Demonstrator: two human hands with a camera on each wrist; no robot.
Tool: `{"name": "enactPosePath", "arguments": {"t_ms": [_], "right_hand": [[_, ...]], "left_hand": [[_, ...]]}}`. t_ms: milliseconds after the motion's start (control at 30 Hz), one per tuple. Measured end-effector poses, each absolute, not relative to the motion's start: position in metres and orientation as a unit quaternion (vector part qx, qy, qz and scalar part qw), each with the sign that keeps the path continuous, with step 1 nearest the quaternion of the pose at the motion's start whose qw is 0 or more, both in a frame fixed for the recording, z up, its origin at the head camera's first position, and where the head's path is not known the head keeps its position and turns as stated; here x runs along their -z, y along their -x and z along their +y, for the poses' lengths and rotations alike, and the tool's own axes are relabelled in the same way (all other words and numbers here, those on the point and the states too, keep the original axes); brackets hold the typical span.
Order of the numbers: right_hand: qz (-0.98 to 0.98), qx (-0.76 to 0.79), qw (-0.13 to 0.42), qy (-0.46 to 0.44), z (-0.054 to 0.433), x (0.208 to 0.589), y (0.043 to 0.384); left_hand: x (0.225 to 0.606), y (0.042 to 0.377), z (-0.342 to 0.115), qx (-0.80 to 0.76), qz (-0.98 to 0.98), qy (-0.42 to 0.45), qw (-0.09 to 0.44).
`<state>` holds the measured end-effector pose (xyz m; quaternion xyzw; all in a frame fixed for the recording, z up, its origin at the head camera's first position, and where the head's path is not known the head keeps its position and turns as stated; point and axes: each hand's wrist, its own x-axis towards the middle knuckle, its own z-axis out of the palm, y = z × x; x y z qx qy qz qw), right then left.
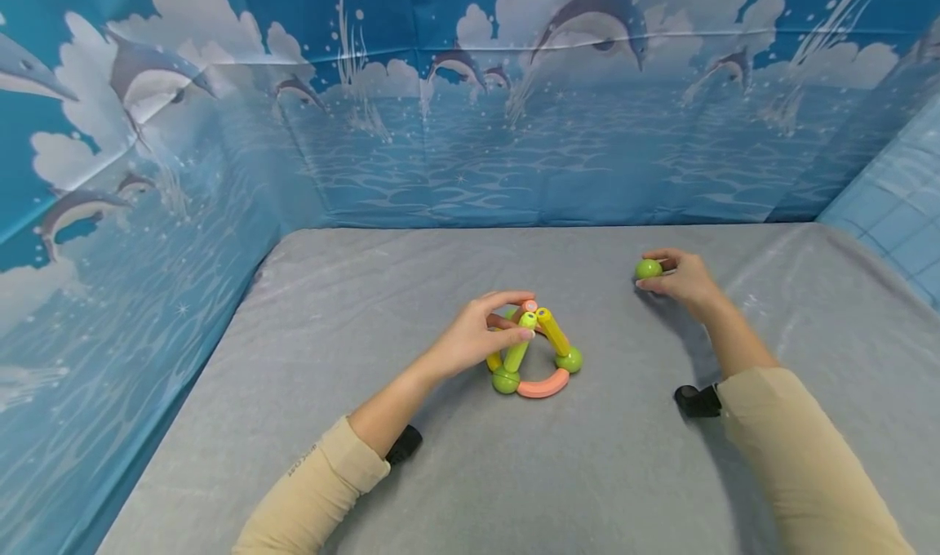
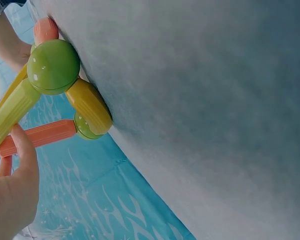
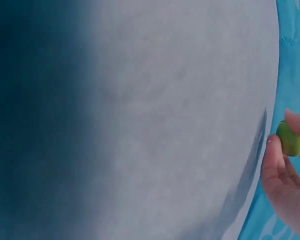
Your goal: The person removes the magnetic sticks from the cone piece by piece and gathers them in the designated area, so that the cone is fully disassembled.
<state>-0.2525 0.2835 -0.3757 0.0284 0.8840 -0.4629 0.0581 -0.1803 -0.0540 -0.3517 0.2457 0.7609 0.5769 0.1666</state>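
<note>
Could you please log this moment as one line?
left hand: holds rod structure | right hand: pinches loose green ball | surface: grey table

Left hand [image 1: 481, 335] mid-table, fingers curled in a pinch, thumb below. Right hand [image 1: 679, 277] farther out to the right, fingertips [image 3: 275, 160] pinched together. Both forearms extended forward, beige sleeves, 2 black wrist mounts.

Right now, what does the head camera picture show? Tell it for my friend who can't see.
A person's left hand holds the top of a small toy frame of yellow and orange rods joined by green balls on a grey table. The right hand pinches a loose green ball farther right. Dolphin-print blue walls surround the table.
</note>
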Motion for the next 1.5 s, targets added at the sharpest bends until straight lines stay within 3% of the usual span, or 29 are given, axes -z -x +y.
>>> {"name": "enactPosePath", "arguments": {"t_ms": [533, 1500], "right_hand": [[0.925, 0.369, 0.095, 0.006, 0.291, 0.373, 0.263], [0.927, 0.365, 0.086, 0.008, 0.289, 0.375, 0.263]], "left_hand": [[0.351, 0.180, -0.054, -0.577, 0.761, -0.246, 0.168], [0.352, 0.182, -0.054, -0.577, 0.759, -0.251, 0.170]]}}
